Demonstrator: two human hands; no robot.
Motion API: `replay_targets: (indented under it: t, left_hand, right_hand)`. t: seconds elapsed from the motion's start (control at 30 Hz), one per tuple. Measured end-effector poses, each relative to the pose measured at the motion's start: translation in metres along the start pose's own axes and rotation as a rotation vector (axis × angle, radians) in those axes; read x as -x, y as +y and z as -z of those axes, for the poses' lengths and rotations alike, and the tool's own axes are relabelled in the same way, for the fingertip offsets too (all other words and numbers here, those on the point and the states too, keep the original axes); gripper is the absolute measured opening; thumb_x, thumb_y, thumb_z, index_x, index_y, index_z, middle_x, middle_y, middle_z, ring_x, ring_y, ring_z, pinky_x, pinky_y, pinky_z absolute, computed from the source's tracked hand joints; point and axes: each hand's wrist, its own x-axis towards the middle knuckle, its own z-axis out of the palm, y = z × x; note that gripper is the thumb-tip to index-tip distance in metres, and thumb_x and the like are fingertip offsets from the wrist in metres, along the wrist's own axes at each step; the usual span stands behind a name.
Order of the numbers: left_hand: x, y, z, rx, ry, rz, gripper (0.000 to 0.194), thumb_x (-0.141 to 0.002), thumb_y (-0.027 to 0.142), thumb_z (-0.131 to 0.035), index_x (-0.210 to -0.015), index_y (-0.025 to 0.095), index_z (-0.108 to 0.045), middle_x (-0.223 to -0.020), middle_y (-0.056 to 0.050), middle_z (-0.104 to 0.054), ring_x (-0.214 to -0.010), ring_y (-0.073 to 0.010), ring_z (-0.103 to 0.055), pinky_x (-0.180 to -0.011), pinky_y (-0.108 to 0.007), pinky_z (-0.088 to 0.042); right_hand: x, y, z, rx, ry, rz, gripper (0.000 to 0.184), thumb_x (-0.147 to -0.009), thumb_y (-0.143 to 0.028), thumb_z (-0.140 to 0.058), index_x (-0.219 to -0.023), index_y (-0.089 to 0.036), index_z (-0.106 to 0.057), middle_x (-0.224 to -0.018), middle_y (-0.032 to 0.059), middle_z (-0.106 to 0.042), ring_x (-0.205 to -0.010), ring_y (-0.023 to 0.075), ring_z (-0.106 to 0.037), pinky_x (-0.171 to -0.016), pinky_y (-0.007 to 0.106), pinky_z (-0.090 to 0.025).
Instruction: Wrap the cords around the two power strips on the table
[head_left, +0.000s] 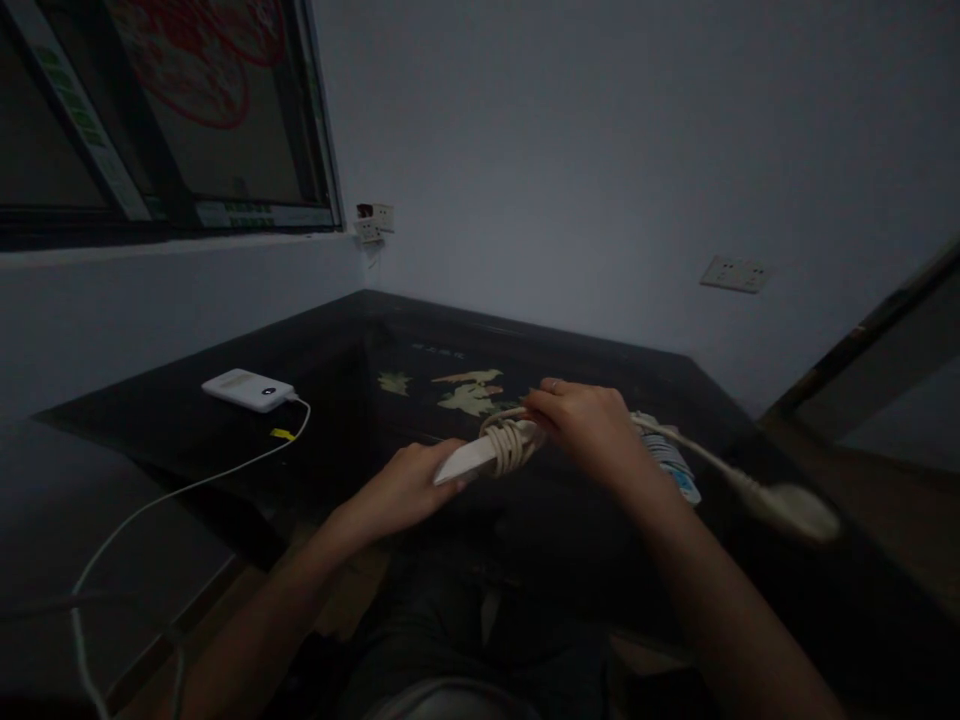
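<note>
A white power strip point(471, 460) is gripped at its near end by my left hand point(409, 485), fingers closed around it. Several turns of off-white cord point(510, 447) wrap its far part. My right hand point(577, 415), a ring on one finger, is closed on the cord at the strip's far end. From behind this hand the cord's loose end runs right to a white plug point(796, 512), blurred and hanging in the air. Just beyond my right forearm, partly hidden, lies a blue-and-white object point(675, 465) with grey cord wound round it.
On the dark table point(330, 345), a white power bank point(249, 390) stands at the left, its thin white cable point(172, 493) trailing off the edge. A small yellow piece point(283, 434) lies near it. Wall sockets point(733, 274) and a window point(210, 110) are behind.
</note>
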Motion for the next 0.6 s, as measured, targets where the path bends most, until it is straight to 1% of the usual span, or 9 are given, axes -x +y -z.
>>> replay_targets:
  t: [0.07, 0.17, 0.33, 0.47, 0.6]
  left_hand:
    - [-0.004, -0.004, -0.003, 0.026, 0.052, 0.018, 0.039, -0.083, 0.032, -0.053, -0.118, 0.018, -0.058, -0.106, -0.009, -0.069, -0.092, -0.0242, -0.065, -0.078, -0.031, -0.046]
    - [-0.008, -0.004, -0.007, 0.11, 0.105, 0.023, 0.038, -0.081, 0.031, -0.054, -0.117, 0.019, -0.059, -0.108, -0.008, -0.069, -0.096, -0.0237, -0.065, -0.082, -0.03, -0.047]
    - [-0.012, -0.005, -0.012, 0.239, 0.174, 0.036, 0.038, -0.081, 0.031, -0.055, -0.117, 0.019, -0.057, -0.108, -0.006, -0.07, -0.096, -0.0225, -0.065, -0.083, -0.03, -0.047]
    - [-0.013, -0.006, -0.014, 0.283, 0.194, 0.033, 0.038, -0.082, 0.033, -0.055, -0.117, 0.019, -0.058, -0.108, -0.005, -0.069, -0.095, -0.0216, -0.065, -0.082, -0.028, -0.047]
    - [-0.011, -0.002, -0.017, 0.267, 0.193, 0.014, 0.037, -0.082, 0.031, -0.056, -0.117, 0.019, -0.058, -0.106, -0.005, -0.07, -0.093, -0.0215, -0.066, -0.08, -0.029, -0.047]
  right_hand:
    - [0.008, -0.008, 0.001, 0.019, 0.022, -0.041, 0.015, -0.089, -0.021, -0.054, -0.085, -0.02, -0.067, -0.085, 0.0031, -0.068, -0.062, 0.0124, -0.057, -0.051, 0.026, -0.02]
    - [0.018, -0.019, -0.003, 0.011, 0.057, -0.054, 0.015, -0.09, -0.02, -0.052, -0.087, -0.02, -0.067, -0.087, 0.0038, -0.069, -0.065, 0.0131, -0.06, -0.052, 0.025, -0.025]
    - [0.027, -0.035, -0.016, -0.106, 0.136, -0.088, 0.018, -0.093, -0.023, -0.049, -0.099, -0.021, -0.066, -0.088, 0.0044, -0.07, -0.07, 0.015, -0.064, -0.052, 0.023, -0.033]
    - [0.032, -0.042, -0.026, -0.22, 0.206, -0.127, 0.022, -0.095, -0.024, -0.046, -0.103, -0.019, -0.066, -0.089, 0.0058, -0.07, -0.074, 0.0166, -0.066, -0.057, 0.023, -0.041]
    - [0.036, -0.044, -0.033, -0.343, 0.313, -0.161, 0.021, -0.093, -0.021, -0.048, -0.102, -0.017, -0.067, -0.089, 0.0076, -0.071, -0.078, 0.0176, -0.067, -0.065, 0.024, -0.047]
